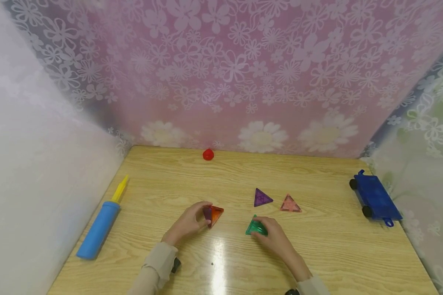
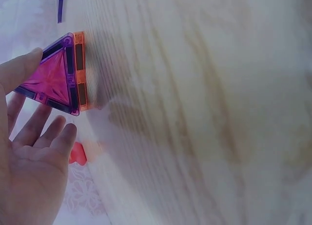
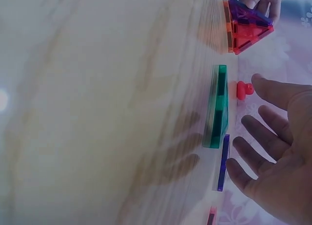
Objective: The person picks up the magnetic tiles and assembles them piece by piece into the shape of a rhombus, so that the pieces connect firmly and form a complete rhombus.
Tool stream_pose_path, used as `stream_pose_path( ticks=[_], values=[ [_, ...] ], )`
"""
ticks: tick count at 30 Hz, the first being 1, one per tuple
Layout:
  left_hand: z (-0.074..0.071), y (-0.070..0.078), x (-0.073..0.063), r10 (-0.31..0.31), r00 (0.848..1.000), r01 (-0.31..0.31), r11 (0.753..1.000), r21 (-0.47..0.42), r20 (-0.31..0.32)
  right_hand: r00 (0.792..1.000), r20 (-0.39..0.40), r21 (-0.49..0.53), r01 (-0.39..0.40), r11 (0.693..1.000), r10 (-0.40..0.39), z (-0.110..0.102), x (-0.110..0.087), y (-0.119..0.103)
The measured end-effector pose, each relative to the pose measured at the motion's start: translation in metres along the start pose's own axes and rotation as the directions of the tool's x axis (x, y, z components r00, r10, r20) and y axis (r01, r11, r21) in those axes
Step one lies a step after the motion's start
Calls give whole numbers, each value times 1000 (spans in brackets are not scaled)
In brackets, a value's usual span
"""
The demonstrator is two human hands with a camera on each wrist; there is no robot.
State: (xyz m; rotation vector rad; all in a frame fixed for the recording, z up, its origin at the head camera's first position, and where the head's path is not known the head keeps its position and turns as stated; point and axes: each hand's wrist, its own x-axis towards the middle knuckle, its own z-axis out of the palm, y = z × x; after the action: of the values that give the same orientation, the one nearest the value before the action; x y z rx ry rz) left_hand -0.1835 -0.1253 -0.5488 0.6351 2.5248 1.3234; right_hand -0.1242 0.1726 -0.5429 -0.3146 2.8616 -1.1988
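Observation:
My left hand [image 1: 188, 223] pinches a small pyramid of translucent triangular magnetic tiles by its purple side [image 2: 48, 81], between thumb and fingers. An orange tile [image 1: 216, 214] forms another face, and the pyramid's orange base edge stands at the tabletop in the left wrist view. My right hand [image 1: 275, 239] hovers close over a green triangular tile [image 3: 219, 105], its fingers spread and loosely bent around it. In the right wrist view a gap shows between these fingers and the green tile. A purple triangular tile [image 1: 262, 198] and a pink one [image 1: 290, 204] lie flat just beyond.
At the table's back edge sits a small red piece [image 1: 208, 155]. A blue hand pump [image 1: 99, 229] with a yellow nozzle lies along the left side. On the right is a blue wheeled toy base [image 1: 377, 196]. Flowered curtain [image 1: 243, 73] hangs behind the wooden table [image 1: 162, 176].

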Motion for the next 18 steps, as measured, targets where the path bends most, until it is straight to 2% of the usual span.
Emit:
stream_pose_path(
  ticks=[7, 18],
  values=[
    [-4, 1, 3, -32, 999, 31, 999, -18, -2, 999, 27, 34, -42, 999, 42, -2, -6, 1],
    [-7, -5, 11, -35, 998, 32, 997, -63, -43, 999, 38, 29, -25, 999, 24, 2, -13, 3]
  ],
)
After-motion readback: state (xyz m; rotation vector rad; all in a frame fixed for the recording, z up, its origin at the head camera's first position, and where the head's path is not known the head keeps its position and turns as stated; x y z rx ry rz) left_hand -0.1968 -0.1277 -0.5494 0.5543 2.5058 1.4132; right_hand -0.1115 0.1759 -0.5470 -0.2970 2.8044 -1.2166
